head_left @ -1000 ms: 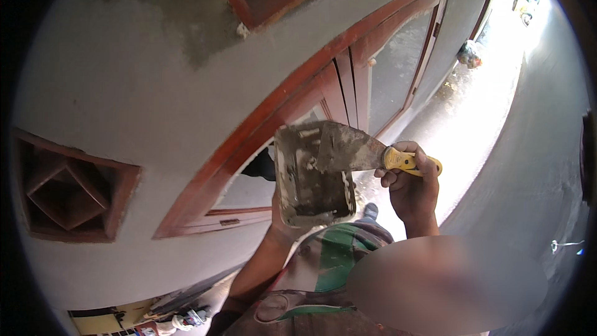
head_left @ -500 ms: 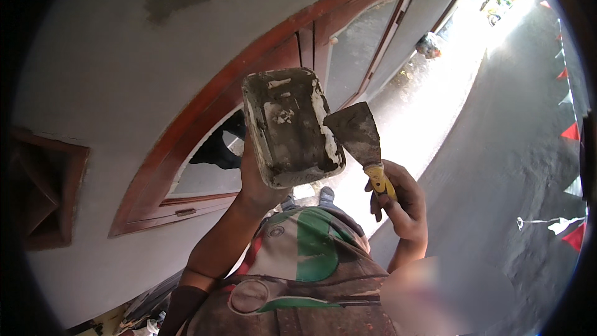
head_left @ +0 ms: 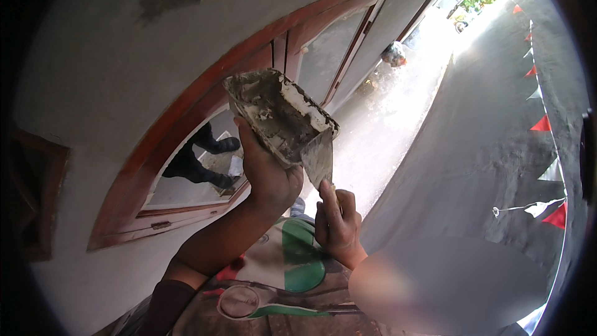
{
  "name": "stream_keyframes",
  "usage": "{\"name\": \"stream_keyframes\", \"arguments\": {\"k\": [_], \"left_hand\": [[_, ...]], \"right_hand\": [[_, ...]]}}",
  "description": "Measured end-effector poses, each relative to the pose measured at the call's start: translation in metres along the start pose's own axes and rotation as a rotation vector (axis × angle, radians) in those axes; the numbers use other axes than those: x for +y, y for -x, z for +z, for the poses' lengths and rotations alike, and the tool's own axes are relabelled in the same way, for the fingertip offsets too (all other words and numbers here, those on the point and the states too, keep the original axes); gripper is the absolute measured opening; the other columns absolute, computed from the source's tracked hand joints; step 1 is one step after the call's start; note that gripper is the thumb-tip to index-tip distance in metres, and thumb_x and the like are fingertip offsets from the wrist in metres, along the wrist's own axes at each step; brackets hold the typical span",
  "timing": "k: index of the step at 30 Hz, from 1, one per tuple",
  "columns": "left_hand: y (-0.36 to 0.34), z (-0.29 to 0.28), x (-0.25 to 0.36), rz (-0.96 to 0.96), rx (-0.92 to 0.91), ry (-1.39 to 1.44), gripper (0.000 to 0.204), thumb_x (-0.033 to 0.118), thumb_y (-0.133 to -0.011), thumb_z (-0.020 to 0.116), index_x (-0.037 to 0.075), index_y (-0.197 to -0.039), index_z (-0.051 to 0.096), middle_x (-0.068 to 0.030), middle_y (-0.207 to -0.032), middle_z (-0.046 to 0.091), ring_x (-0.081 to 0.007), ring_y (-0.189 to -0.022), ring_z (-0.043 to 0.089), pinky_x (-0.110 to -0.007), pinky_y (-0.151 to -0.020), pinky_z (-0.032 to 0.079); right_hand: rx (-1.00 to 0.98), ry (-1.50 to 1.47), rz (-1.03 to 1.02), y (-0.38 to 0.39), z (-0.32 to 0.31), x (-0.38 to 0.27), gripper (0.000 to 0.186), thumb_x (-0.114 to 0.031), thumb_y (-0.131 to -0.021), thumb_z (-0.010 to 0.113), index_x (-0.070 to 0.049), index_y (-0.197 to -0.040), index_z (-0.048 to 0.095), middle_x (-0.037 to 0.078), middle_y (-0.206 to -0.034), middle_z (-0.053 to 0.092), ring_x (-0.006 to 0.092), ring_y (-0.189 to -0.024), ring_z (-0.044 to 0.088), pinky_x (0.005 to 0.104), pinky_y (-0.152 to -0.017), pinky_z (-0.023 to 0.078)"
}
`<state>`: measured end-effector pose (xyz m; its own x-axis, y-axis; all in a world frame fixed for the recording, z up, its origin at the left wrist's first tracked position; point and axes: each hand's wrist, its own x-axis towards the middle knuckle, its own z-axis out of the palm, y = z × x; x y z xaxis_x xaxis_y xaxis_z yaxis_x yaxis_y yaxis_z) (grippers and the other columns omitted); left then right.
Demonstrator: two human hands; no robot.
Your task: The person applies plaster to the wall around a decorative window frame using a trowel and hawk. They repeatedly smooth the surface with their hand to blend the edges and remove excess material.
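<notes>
My left hand (head_left: 264, 168) grips a rectangular tub (head_left: 273, 109) from below and along its side. The tub is tilted, and grey and whitish filler coats its inner walls and floor. In my right hand (head_left: 339, 221) is a putty knife (head_left: 318, 158), its fingers closed round the handle, which they mostly hide. The broad blade, smeared with grey, reaches the tub's near right end; whether its edge touches the filler there I cannot tell.
A grey wall (head_left: 124, 74) with a reddish-brown window frame (head_left: 168, 130) stands to my left. The glass reflects dark legs. At right, a string of red and white pennants (head_left: 541, 123) hangs along another grey wall (head_left: 454, 149). A bundled bag (head_left: 393, 55) lies farther down the sunlit passage.
The tub has tipped and turned, moving slightly left. My right hand has come left and lower, bringing the putty knife blade from beside the tub to its near right end.
</notes>
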<state>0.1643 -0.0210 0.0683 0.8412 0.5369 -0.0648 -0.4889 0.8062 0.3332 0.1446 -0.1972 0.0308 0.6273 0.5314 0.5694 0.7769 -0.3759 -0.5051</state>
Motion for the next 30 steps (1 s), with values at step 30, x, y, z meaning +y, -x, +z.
{"name": "stream_keyframes", "arguments": {"k": [30], "left_hand": [[0.003,-0.017,0.022,-0.209,-0.309,-0.287,0.086,0.073,-0.103,0.028,0.008,-0.158,0.028,-0.0164,-0.151,0.046,-0.0294,-0.137,0.051,-0.048,-0.114,0.044]], "right_hand": [[-0.192,-0.354,0.372,-0.041,-0.119,0.008,0.044,-0.001,-0.097,0.058,0.004,-0.140,0.060,0.008,-0.086,0.073,0.0095,-0.061,0.060,0.0254,-0.060,0.051]]}}
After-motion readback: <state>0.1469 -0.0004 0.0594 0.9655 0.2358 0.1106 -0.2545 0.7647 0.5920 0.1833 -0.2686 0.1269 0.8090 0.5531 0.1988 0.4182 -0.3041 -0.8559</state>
